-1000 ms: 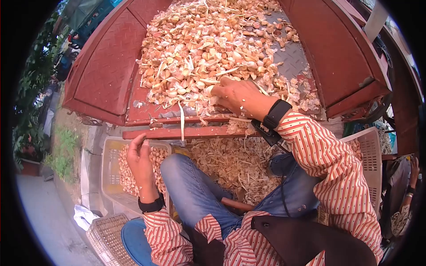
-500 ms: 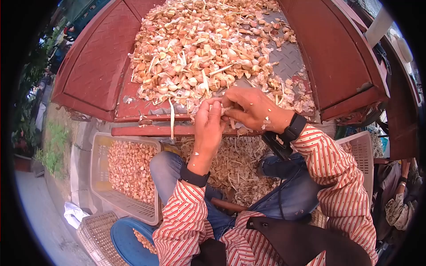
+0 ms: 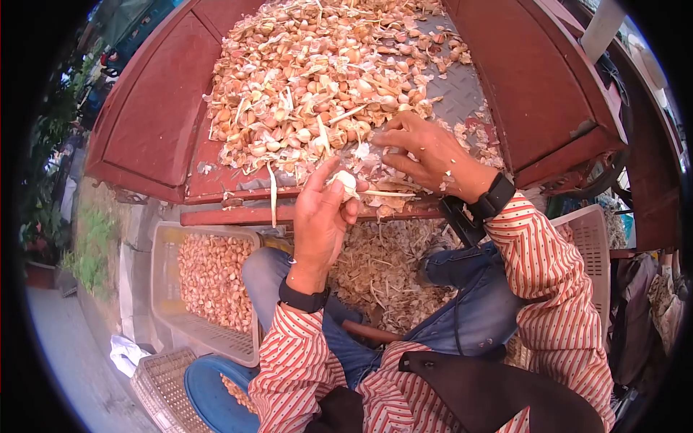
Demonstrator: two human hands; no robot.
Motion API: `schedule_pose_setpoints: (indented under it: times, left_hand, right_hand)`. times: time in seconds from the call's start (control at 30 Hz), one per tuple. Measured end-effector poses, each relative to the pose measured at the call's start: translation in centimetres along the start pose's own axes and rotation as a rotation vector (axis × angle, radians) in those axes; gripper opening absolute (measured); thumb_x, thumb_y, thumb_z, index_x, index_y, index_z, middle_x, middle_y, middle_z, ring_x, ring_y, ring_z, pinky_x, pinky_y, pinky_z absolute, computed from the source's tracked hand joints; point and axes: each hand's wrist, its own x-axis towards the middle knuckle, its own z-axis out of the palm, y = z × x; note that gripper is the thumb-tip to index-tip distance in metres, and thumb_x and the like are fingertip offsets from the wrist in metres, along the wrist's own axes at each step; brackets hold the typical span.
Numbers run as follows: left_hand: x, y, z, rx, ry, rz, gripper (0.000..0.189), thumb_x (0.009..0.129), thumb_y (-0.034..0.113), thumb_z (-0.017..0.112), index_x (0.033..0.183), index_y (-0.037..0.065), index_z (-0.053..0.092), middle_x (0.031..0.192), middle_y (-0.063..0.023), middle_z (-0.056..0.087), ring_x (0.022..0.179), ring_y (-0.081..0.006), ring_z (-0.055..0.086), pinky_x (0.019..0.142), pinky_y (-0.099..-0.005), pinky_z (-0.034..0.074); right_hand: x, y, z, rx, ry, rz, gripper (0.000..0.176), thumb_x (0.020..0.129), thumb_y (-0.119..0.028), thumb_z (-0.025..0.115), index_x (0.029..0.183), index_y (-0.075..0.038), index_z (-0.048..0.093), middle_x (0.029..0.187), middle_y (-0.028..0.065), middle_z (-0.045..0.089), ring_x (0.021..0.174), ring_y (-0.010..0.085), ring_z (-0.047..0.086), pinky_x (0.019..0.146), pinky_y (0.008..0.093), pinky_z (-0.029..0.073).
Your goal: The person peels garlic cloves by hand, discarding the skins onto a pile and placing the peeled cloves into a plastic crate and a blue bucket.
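Note:
My left hand (image 3: pixel 319 215) pinches a pale garlic bulb (image 3: pixel 346 182) between thumb and fingers, above the front edge of the red metal tray (image 3: pixel 249 215). A thin dry stem (image 3: pixel 388 193) points right from the bulb. To the right, my right hand (image 3: pixel 426 155) is apart from the bulb, its fingers spread and bent over the tray with nothing visibly held. Behind both hands lies a large heap of garlic cloves and husks (image 3: pixel 310 79).
A crate of cloves (image 3: pixel 155 281) stands at the lower left. Nearer me are a woven basket (image 3: pixel 148 375) and a blue round container (image 3: pixel 206 393). Husks (image 3: pixel 382 267) cover the ground between my legs. Another crate (image 3: pixel 595 245) is at the right.
My hands have come apart. The right hand has moved up and right with its fingers opened, while the left hand has tilted, showing the white bulb and its stem.

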Motion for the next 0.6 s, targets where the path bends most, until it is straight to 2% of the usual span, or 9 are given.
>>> schedule_pose_setpoints:
  times: [0.07,0.1,0.23,0.33,0.43,0.53,0.6]
  left_hand:
    - [0.0,-0.3,0.0,-0.037,-0.019,-0.026,0.029,0.093,0.014,0.047,0.117,-0.001,0.044,0.089,-0.007,0.058,0.066,-0.0081,0.049,0.056,-0.0181,0.041]
    - [0.1,-0.7,-0.3,-0.053,-0.027,-0.043,0.028,0.092,0.014,0.048,0.116,-0.001,0.045,0.09,-0.0062,0.059,0.066,-0.0078,0.05,0.056,-0.018,0.041]
    - [0.2,-1.0,-0.9,-0.1,-0.042,-0.14,0.022,0.091,0.014,0.051,0.108,-0.001,0.05,0.09,-0.0033,0.059,0.067,-0.0069,0.052,0.058,-0.0176,0.044]
    - [0.1,-0.6,-0.9,-0.117,-0.031,-0.202,0.019,0.091,0.013,0.052,0.104,-0.001,0.053,0.089,-0.003,0.059,0.067,-0.0073,0.054,0.058,-0.0168,0.045]
    - [-0.1,-0.7,-0.2,-0.146,-0.033,-0.18,0.019,0.091,0.012,0.052,0.104,-0.001,0.053,0.089,-0.0032,0.059,0.067,-0.0074,0.054,0.056,-0.0163,0.045]
    - [-0.2,-1.4,0.0,-0.085,-0.077,-0.183,0.02,0.09,0.011,0.052,0.105,-0.002,0.053,0.088,-0.0032,0.06,0.067,-0.0075,0.054,0.056,-0.0163,0.045]
    - [-0.4,-1.4,0.3,-0.076,-0.09,-0.184,0.021,0.09,0.011,0.052,0.106,-0.002,0.053,0.088,-0.0034,0.06,0.067,-0.0075,0.054,0.058,-0.0168,0.045]
  right_hand:
    - [0.4,-1.1,0.3,0.151,-0.044,-0.14,0.025,0.08,-0.012,0.063,0.103,-0.003,0.057,0.093,0.013,0.055,0.083,0.0302,0.056,0.068,0.0369,0.046]
    - [0.5,-1.2,0.8,0.129,-0.02,-0.264,0.029,0.079,-0.013,0.063,0.105,-0.002,0.055,0.093,0.0128,0.055,0.082,0.0311,0.057,0.067,0.0371,0.047]
    - [0.4,-2.5,0.8,0.088,-0.17,-0.229,0.031,0.077,-0.011,0.063,0.104,-0.002,0.052,0.09,0.0128,0.055,0.08,0.0316,0.057,0.064,0.0385,0.047]
    - [0.0,-2.4,1.6,-0.03,-0.136,-0.289,0.035,0.075,-0.008,0.058,0.108,0.0,0.049,0.089,0.0144,0.053,0.079,0.0334,0.059,0.062,0.041,0.048]
    - [-0.2,-3.3,2.1,-0.017,-0.159,-0.187,0.034,0.074,-0.008,0.058,0.105,0.001,0.047,0.087,0.0147,0.051,0.081,0.0341,0.059,0.063,0.0409,0.049]
    - [-0.2,-3.0,2.4,0.043,-0.183,-0.111,0.025,0.08,-0.01,0.054,0.1,0.001,0.046,0.087,0.0155,0.049,0.08,0.0335,0.058,0.061,0.0392,0.047]
    - [-0.2,-2.2,3.1,0.188,-0.146,-0.073,0.019,0.084,-0.011,0.051,0.097,0.001,0.045,0.087,0.0163,0.049,0.074,0.0315,0.057,0.059,0.0372,0.045]
